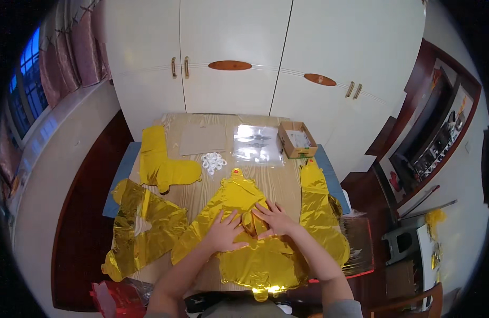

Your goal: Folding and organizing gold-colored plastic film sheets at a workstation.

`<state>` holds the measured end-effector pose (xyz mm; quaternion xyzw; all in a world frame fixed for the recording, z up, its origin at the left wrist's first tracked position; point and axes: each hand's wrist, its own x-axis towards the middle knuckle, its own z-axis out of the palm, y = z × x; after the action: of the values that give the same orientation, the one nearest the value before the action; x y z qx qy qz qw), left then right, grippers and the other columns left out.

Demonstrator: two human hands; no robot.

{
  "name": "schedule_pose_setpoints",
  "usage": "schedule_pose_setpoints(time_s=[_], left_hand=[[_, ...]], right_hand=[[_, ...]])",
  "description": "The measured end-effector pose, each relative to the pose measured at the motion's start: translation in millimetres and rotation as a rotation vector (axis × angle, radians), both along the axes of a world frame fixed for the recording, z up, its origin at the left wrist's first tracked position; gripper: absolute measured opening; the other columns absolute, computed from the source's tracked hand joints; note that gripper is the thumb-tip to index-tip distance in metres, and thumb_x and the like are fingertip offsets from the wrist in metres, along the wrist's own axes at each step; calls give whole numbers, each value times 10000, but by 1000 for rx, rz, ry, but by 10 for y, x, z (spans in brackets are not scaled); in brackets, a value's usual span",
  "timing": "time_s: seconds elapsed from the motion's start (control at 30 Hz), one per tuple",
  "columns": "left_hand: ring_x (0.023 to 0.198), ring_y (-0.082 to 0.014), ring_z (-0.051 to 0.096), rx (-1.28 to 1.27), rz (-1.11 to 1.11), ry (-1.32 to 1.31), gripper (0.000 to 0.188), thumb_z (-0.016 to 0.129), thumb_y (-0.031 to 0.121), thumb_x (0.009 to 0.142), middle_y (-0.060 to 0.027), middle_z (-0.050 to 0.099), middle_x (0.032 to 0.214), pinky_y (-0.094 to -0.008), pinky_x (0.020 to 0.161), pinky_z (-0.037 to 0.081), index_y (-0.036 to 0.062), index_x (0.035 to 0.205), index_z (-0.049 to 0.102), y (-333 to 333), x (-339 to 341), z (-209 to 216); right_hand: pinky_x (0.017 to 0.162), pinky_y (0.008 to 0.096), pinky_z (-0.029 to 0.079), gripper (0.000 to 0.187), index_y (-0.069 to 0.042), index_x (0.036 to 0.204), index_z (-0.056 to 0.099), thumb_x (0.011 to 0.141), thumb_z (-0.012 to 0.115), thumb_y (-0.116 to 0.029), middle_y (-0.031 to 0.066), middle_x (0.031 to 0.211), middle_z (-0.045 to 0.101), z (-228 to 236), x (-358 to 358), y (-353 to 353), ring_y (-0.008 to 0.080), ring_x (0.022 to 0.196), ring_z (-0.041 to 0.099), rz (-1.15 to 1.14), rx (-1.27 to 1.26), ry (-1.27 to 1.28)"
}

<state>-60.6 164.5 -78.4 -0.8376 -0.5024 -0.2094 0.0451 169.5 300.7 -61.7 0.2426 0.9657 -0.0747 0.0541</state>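
Observation:
A gold foil balloon (239, 196), uninflated and wrinkled, lies in the middle of the wooden table (173, 185). My left hand (225, 233) rests on its left part with the fingers spread. Pressed to the right of the middle is my right hand (275, 219), its fingers also apart. Between the two hands the foil bunches up in a raised fold. Neither hand grips anything. More flat gold balloons surround this one: a shiny, partly see-through one (149, 222) on the left, an L-shaped one (154, 156) at the far left, and another (321, 212) on the right.
White rings (213, 163) lie in a pile behind the middle balloon. Farther back are a flat card (202, 139), a transparent plastic sleeve (258, 146) and a small cardboard box (297, 140). A red bag (114, 299) sits below the left front edge; a grey stool (401, 244) stands right.

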Motion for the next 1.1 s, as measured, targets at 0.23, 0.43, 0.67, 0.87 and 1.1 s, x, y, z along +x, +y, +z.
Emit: schedule_pose_setpoints(time_s=[0.23, 0.43, 0.67, 0.87, 1.1], left_hand=[[1322, -371, 410, 4, 65, 68, 561, 504, 535, 915, -173, 560, 1267, -579, 1090, 276, 19, 1097, 631, 9, -1, 142], [1285, -294, 468, -238, -98, 20, 403, 493, 342, 956, -130, 563, 1312, -514, 1074, 329, 44, 1203, 603, 88, 289, 518], [1343, -209, 414, -223, -128, 47, 447, 490, 315, 963, -35, 511, 1405, -478, 1111, 273, 136, 1372, 508, 321, 316, -18], [1378, -199, 366, -205, -134, 87, 466, 489, 316, 963, -6, 439, 1470, -493, 1128, 241, 168, 1404, 479, 347, 304, 15], [1378, -227, 370, -215, -98, 148, 500, 515, 350, 945, -42, 430, 1472, -507, 1135, 237, 171, 1409, 470, 339, 282, -40]], right_hand=[[1158, 556, 126, 1127, -203, 1535, 198, 665, 584, -806, 40, 1601, 169, -9, -7, -5, 393, 1462, 95, -19, 2, -10], [1146, 577, 133, 1137, -191, 1530, 211, 650, 614, -788, 62, 1593, 190, -23, 21, 9, 414, 1455, 106, -17, -12, 34], [1164, 549, 121, 1213, -128, 1535, 164, 632, 641, -783, 40, 1603, 157, 5, -29, -3, 391, 1464, 82, -23, -35, -9], [1160, 546, 126, 1290, -67, 1525, 155, 575, 717, -736, 106, 1593, 163, 136, -6, -22, 404, 1462, 64, -11, -48, -14], [1103, 513, 262, 1048, -26, 1472, 284, 699, 751, -557, 172, 1502, 326, 380, 400, -723, 404, 1381, 279, -104, 23, 441]])
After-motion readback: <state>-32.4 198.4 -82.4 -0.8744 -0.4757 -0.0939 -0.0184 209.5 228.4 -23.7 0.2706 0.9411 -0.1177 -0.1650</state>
